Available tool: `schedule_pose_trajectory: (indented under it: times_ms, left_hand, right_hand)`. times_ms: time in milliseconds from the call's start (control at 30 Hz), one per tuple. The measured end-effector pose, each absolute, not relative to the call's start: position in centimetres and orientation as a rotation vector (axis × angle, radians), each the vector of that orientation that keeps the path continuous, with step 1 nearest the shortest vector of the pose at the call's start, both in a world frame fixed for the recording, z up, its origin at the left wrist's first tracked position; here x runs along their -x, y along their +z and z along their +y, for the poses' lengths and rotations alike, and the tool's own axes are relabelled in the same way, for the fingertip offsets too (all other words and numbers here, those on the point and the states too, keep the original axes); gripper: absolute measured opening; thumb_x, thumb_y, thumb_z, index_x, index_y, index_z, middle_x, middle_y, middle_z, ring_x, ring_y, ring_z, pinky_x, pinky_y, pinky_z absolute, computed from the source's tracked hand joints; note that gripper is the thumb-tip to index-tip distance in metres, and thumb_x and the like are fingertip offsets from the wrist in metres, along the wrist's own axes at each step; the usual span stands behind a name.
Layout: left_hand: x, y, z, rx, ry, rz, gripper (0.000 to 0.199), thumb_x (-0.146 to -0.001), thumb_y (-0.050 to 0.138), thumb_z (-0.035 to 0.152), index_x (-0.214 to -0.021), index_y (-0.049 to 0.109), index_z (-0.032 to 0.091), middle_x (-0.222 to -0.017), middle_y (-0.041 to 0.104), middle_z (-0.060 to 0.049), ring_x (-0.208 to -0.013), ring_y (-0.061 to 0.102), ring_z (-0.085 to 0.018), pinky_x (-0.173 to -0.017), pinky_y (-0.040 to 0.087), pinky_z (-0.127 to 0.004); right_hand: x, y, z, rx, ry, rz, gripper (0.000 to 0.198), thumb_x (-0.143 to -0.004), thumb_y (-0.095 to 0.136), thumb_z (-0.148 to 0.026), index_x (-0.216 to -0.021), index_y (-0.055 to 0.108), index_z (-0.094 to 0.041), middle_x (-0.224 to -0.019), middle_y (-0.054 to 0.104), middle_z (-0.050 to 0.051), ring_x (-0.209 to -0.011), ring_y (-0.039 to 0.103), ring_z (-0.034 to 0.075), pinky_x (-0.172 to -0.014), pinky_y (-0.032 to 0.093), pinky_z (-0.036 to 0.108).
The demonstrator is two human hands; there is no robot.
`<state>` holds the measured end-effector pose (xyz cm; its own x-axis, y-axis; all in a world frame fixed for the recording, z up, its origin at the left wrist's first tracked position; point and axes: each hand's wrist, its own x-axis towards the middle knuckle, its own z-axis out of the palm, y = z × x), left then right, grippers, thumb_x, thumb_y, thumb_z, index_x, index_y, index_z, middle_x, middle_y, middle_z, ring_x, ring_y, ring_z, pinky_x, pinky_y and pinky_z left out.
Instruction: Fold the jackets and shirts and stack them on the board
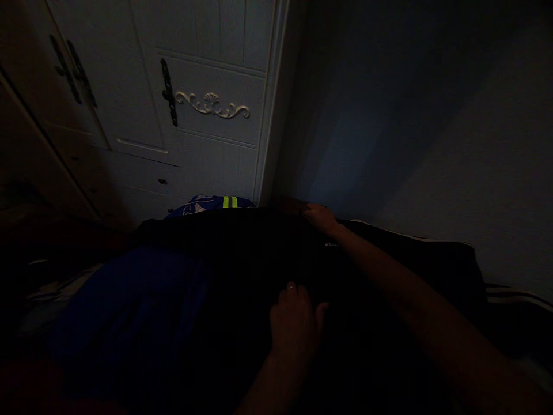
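A black garment [254,253] with small white lettering is spread in front of me, its folds lost in the dark. My right hand [322,219] reaches to its far edge, fingers closed on the cloth there; the fingertips are hard to make out. Nearer to me, my left hand [296,317] rests on the same black cloth, a ring on one finger. Its thumb stands apart, and the ends of its other fingers bend down out of sight. Blue cloth [133,294] lies to the left of the black garment.
Behind the pile stands a white cabinet [211,155] with dark handles and a scroll ornament. A blue garment with yellow stripes [230,202] lies against its foot. A plain wall [432,173] rises at the right, and dark cloth with white stripes [518,294] lies below it.
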<state>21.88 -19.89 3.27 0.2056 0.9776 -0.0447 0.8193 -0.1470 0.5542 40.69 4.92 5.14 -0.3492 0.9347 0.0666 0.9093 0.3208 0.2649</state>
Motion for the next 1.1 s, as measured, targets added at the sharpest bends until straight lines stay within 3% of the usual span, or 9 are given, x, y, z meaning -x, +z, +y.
schedule_pose_trajectory:
  times_ms: [67, 200, 567, 733, 967, 1100]
  left_hand:
    - [-22.6, 3.7, -18.6, -2.074, 0.349, 1.696, 0.036, -0.092, 0.052, 0.043, -0.102, 0.067, 0.012, -0.105, 0.066, -0.015, -0.096, 0.066, -0.030, -0.076, 0.053, -0.038]
    - [-23.0, 3.9, -18.0, -2.054, 0.278, 1.667, 0.025, -0.094, 0.049, 0.031, -0.104, 0.064, 0.013, -0.095, 0.071, -0.014, -0.092, 0.070, -0.029, -0.075, 0.052, -0.037]
    - [-22.8, 4.5, -20.3, -2.026, 0.246, 1.575, 0.025, -0.097, 0.038, 0.020, -0.106, 0.061, 0.014, -0.090, 0.073, -0.014, -0.089, 0.071, -0.032, -0.072, 0.053, -0.041]
    - [-22.2, 4.4, -21.3, -2.014, 0.164, 1.519, 0.027, -0.096, 0.038, 0.016, -0.108, 0.063, 0.014, -0.093, 0.073, -0.015, -0.091, 0.071, -0.032, -0.075, 0.054, -0.043]
    - [-21.0, 4.8, -23.0, -2.055, 0.001, 1.423, 0.033, -0.092, 0.039, 0.011, -0.109, 0.066, 0.012, -0.097, 0.073, -0.018, -0.094, 0.070, -0.035, -0.078, 0.054, -0.048]
    - [-20.6, 5.2, -23.0, -2.070, -0.099, 1.352, 0.031, -0.086, 0.046, 0.007, -0.106, 0.069, 0.012, -0.097, 0.073, -0.019, -0.095, 0.070, -0.034, -0.079, 0.053, -0.044]
  right_hand:
    - [-40.8, 5.3, 5.0, -1.707, 0.429, 2.484, 0.032, -0.098, 0.043, -0.024, -0.108, 0.071, -0.016, -0.114, 0.063, 0.014, -0.102, 0.058, 0.022, -0.079, 0.041, 0.028]
    - [-41.1, 5.5, 5.2, -1.699, 0.475, 2.489, 0.031, -0.098, 0.043, -0.024, -0.107, 0.071, -0.016, -0.110, 0.064, 0.012, -0.096, 0.060, 0.021, -0.076, 0.040, 0.027]
    - [-40.5, 4.8, 4.4, -1.792, 0.553, 2.504, 0.028, -0.096, 0.051, -0.031, -0.105, 0.072, -0.017, -0.107, 0.063, 0.011, -0.092, 0.060, 0.021, -0.073, 0.041, 0.029]
    - [-41.6, 5.3, 3.3, -1.686, 0.538, 2.607, 0.025, -0.097, 0.050, -0.027, -0.105, 0.071, -0.017, -0.108, 0.063, 0.010, -0.097, 0.058, 0.020, -0.082, 0.039, 0.029]
    - [-43.7, 5.1, 1.2, -1.369, 0.236, 2.897, 0.018, -0.093, 0.052, -0.023, -0.096, 0.065, -0.011, -0.100, 0.059, 0.011, -0.089, 0.055, 0.018, -0.081, 0.044, 0.029]
    - [-43.7, 5.3, 0.8, -1.229, 0.224, 3.015, 0.012, -0.087, 0.057, -0.022, -0.090, 0.065, -0.013, -0.112, 0.057, 0.014, -0.104, 0.055, 0.022, -0.089, 0.046, 0.036]
